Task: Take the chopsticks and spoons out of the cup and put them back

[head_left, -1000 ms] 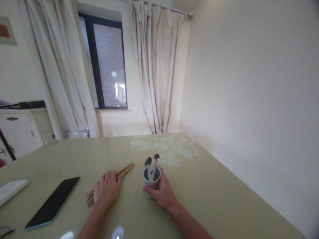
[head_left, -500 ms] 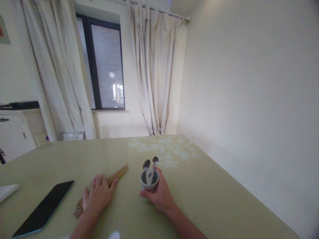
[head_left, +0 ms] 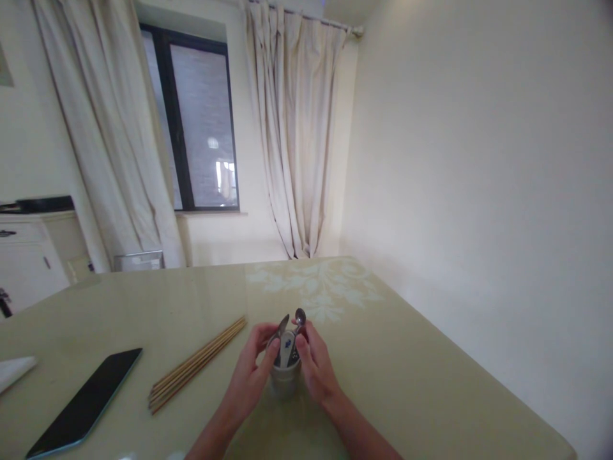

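Both hands [head_left: 282,370] grip the spoon cup [head_left: 284,380] on a glossy green table [head_left: 407,358] beside curtains [head_left: 299,140].

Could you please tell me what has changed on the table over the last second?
The left hand left the chopsticks and moved right to the cup, reaching the spoons beside the right hand. The chopsticks, the phone and the cup stayed put.

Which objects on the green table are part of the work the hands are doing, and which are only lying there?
In use:
- small grey ceramic cup, held between the left hand and right hand
- metal spoons standing in it

Lying about:
- bundle of brown wooden chopsticks, apart from both hands
- black smartphone
- white folded cloth at the table's left edge
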Available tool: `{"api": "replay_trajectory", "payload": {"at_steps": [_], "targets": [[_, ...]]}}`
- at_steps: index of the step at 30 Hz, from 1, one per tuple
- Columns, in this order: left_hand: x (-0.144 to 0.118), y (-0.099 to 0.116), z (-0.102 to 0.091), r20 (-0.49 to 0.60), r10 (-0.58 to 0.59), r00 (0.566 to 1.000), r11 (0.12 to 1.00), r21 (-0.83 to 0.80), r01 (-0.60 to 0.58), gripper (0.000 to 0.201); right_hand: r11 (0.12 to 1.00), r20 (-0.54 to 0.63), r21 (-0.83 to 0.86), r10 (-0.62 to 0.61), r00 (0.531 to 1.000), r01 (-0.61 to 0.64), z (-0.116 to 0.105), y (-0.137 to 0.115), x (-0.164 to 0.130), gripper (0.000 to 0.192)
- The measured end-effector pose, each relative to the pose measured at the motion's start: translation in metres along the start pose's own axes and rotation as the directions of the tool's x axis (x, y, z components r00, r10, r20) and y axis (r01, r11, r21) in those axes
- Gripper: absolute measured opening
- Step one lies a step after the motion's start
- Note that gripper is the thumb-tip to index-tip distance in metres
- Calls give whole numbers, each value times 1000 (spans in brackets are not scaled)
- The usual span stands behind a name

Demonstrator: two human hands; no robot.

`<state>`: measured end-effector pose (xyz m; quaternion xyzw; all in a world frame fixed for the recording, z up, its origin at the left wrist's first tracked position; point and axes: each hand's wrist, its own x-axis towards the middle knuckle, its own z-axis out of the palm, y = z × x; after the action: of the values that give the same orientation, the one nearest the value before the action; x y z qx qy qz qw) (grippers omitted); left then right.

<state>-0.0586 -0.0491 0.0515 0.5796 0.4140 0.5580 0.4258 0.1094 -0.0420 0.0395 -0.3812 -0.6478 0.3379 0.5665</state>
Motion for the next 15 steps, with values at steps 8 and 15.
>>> {"api": "replay_trajectory", "payload": {"at_steps": [8, 15], "targets": [[-3, 2, -6, 69, 66, 995, 997, 22, -68, 30, 999, -120, -15, 30, 992, -32, -4, -6, 9, 38], [-4, 4, -10, 210, 187, 960, 946, 224, -233, 36, 992, -165, -123, -34, 986, 14, -5, -12, 8, 30]]}}
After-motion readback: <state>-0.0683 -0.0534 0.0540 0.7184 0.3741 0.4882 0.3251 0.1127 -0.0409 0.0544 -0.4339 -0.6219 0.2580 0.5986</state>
